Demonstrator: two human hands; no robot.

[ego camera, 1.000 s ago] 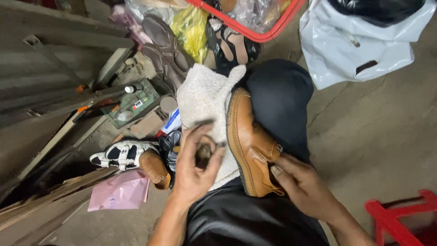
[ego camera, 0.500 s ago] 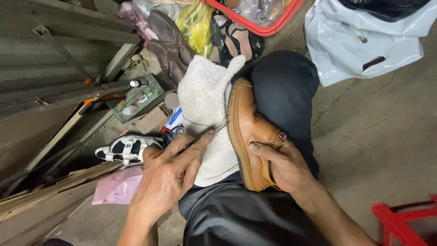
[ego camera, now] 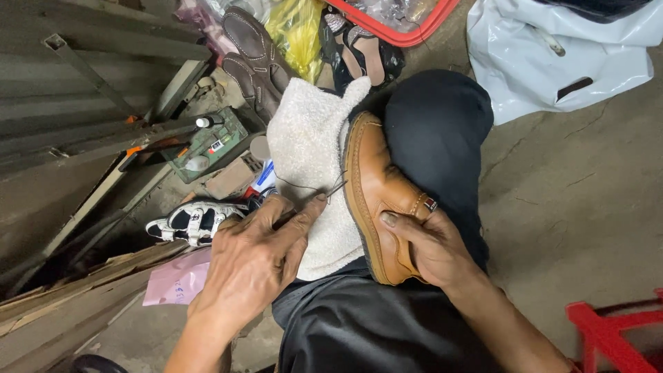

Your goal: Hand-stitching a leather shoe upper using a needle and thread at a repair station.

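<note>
1. The shoe (ego camera: 376, 197) is lying sole-edge up on the person's lap, against a white towel (ego camera: 311, 159).
2. The right hand (ego camera: 431, 249) is clasping its upper.
3. The left hand (ego camera: 255, 259) is pinching a needle (ego camera: 335, 188) at the sole edge, thread (ego camera: 297, 185) trailing.

A cobbler's makeshift repair spot is shown — a rough work corner rather than a tidy shop. A cracked concrete floor (ego camera: 573, 200) is seen, with worn footwear scattered about: a pair of brown shoes (ego camera: 252, 59), dark sandals (ego camera: 362, 55), a black-and-white sandal (ego camera: 190, 222). A green tray of small repair supplies (ego camera: 210, 144) is set beside metal bars and wooden planks (ego camera: 69, 304) — and a tan leather shoe (ego camera: 380, 200) is propped over a white towel (ego camera: 311, 166) on a lap.
</note>
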